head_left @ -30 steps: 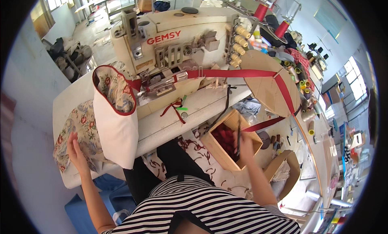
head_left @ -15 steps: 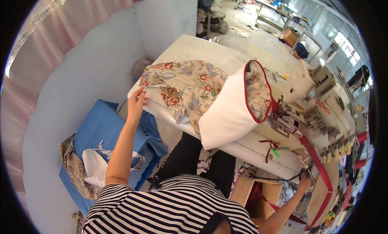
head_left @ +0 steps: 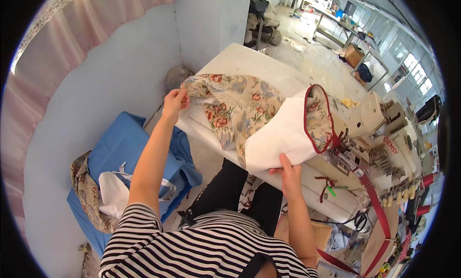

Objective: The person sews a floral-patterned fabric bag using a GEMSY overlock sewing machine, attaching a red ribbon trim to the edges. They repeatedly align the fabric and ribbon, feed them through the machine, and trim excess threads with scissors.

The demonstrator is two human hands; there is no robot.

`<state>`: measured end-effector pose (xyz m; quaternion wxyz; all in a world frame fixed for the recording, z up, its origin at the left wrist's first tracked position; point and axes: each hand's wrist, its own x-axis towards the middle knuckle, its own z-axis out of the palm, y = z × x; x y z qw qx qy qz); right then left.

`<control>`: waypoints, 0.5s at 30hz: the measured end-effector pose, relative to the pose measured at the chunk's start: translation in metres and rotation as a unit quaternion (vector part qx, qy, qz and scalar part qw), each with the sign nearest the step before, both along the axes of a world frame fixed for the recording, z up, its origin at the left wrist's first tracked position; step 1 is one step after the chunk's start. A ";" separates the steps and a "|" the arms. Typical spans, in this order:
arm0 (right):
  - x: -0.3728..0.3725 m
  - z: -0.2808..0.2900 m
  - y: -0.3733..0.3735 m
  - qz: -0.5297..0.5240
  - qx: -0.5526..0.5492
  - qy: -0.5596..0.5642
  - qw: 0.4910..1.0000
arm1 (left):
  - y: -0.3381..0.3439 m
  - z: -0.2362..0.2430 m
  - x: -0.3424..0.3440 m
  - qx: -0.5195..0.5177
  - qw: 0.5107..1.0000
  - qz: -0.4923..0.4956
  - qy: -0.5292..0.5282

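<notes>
Across the white sewing table (head_left: 230, 55) lies a floral fabric piece (head_left: 247, 103) with a white side (head_left: 277, 136). Dark red binding edges its round opening (head_left: 306, 116) near the sewing machine (head_left: 367, 116). My left hand (head_left: 176, 101) pinches the far left end of the floral fabric. At the white side's lower edge, my right hand (head_left: 288, 175) grips the cloth between thumb and fingers. Red binding tape (head_left: 376, 201) hangs from the machine side and runs down to the right.
Black-handled scissors (head_left: 360, 220) lie at the table's right end, with a green-handled tool (head_left: 331, 190) and red scraps nearby. Blue cloth (head_left: 117, 143) and more floral fabric (head_left: 81, 182) are heaped at my left. A wall (head_left: 120, 71) borders the left side.
My right hand has come from the scissors at the right to the white fabric and taken hold. My left hand has moved up onto the floral end and closed on it.
</notes>
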<state>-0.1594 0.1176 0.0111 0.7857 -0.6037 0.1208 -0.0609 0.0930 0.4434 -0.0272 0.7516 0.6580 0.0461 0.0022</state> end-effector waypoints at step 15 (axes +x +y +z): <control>0.202 0.199 -0.080 -0.363 -0.483 -0.327 0.727 | 0.002 0.168 0.022 0.089 0.979 -0.153 -0.099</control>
